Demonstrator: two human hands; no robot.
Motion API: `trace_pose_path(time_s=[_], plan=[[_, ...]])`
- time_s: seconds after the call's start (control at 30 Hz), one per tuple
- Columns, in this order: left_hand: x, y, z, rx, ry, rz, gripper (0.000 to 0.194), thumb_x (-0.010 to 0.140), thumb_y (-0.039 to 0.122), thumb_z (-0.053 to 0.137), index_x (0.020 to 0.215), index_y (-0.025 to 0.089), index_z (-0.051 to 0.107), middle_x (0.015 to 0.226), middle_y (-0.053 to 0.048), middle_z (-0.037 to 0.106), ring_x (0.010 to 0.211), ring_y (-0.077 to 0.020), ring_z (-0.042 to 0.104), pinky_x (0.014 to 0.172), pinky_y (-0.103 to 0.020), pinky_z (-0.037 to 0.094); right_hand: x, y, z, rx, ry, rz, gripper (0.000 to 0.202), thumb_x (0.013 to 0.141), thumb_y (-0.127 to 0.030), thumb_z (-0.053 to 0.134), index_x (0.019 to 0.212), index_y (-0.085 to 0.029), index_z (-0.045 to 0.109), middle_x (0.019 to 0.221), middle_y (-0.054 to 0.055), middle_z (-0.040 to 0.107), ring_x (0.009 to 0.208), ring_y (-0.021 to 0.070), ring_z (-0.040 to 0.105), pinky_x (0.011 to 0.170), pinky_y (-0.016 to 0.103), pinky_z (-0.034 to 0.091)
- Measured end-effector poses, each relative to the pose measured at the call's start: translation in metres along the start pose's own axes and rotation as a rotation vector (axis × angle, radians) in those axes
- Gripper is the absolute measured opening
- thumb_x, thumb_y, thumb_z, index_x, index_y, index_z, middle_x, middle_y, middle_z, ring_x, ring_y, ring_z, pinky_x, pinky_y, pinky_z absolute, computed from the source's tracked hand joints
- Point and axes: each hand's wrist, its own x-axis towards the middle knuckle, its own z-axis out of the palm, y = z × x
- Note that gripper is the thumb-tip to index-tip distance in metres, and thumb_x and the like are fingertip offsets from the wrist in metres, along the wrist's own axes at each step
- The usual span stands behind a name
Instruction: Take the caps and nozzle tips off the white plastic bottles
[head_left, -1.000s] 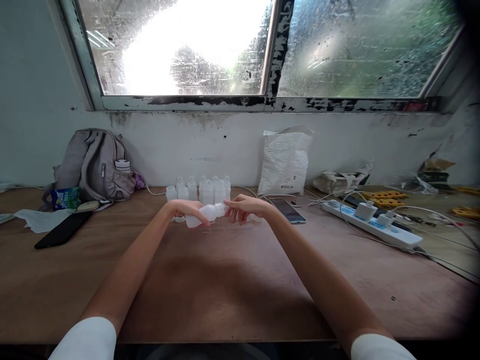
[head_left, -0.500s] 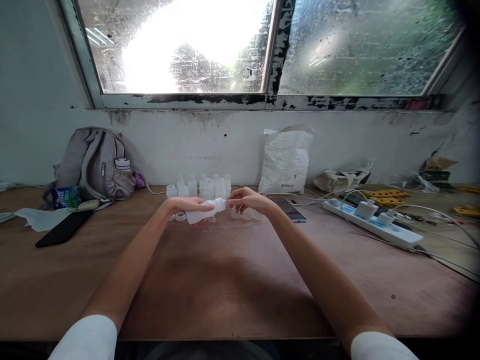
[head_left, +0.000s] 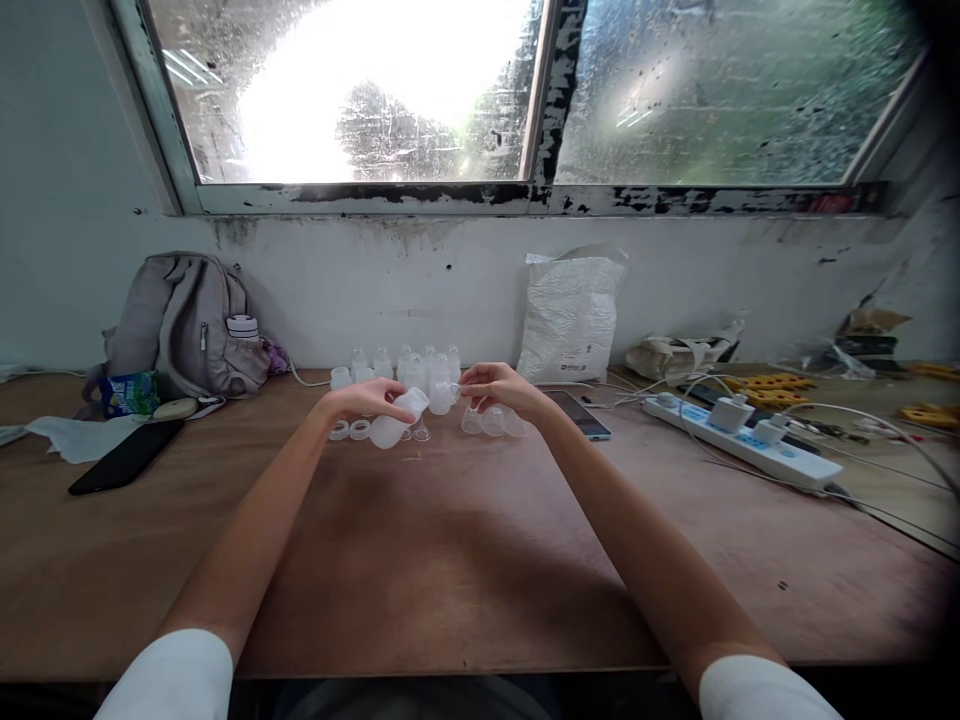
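- The bottle (head_left: 388, 430) has parted from the right fingers (head_left: 475, 379); half a second ago its neck was right at their tips. It is now tipped more upright, mouth up and toward the right hand.
- The left fingers (head_left: 397, 411) pinch the bottle, thumb on the near side; whether anything is in it cannot be told.
- The right fingers are pressed together on a small clear piece (head_left: 454, 390), its exact shape too small to tell.
- Behind and between both sets of fingers stand frosted bottles (head_left: 417, 374), upright and close together; their contents cannot be made out.
- Clear cups (head_left: 493, 422) sit on the counter (head_left: 465, 560) just below the right fingers, more fully in view than a second ago.
- White rings (head_left: 360, 430) lie below the left fingers, near the held bottle.
- Well to the left of the left fingers, a backpack (head_left: 180, 320) has a white-topped flask (head_left: 242, 327) in its side pocket.
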Motion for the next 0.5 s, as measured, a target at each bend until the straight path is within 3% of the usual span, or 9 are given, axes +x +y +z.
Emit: trace_pose_path(time_s=[0.07,0.23,0.37,0.5], plan=[[0.001,-0.004,-0.003,0.085,0.095,-0.004,0.047,0.055,0.052,0.06,0.087,0.018,0.056,0.08,-0.002,0.057,0.068,-0.0157,0.053,0.053,-0.021,0.035,0.001,0.003,0.0,-0.043,0.014,0.014,0.017,0.063,-0.019,0.067,0.077,-0.013,0.058,0.058,0.001,0.056,0.048,0.0086,0.054,0.042,0.019,0.047],[0.006,-0.015,-0.005,0.238,0.462,-0.08,0.061,0.057,0.059,0.054,0.105,0.022,0.045,0.083,-0.003,0.056,0.071,-0.0174,0.055,0.06,-0.024,0.039,0.006,0.011,0.002,-0.105,0.043,0.006,0.015,0.064,-0.018,0.066,0.075,-0.012,0.058,0.058,0.001,0.058,0.045,0.0079,0.053,0.039,0.018,0.045],[0.012,-0.02,-0.001,0.338,0.639,-0.106,0.06,0.062,0.059,0.051,0.107,0.02,0.043,0.076,-0.004,0.057,0.072,-0.02,0.055,0.063,-0.028,0.04,0.011,0.019,0.0,-0.131,0.076,-0.004,0.015,0.063,-0.017,0.066,0.075,-0.012,0.058,0.057,0.0,0.057,0.043,0.0075,0.053,0.037,0.017,0.044],[0.021,-0.025,0.004,0.504,0.853,-0.037,0.054,0.062,0.053,0.056,0.103,0.019,0.049,0.101,-0.009,0.052,0.094,-0.0252,0.047,0.077,-0.034,0.039,0.015,0.028,-0.002,-0.162,0.077,-0.008,0.014,0.064,-0.017,0.064,0.075,-0.013,0.057,0.058,0.0,0.057,0.043,0.0076,0.053,0.036,0.017,0.043]])
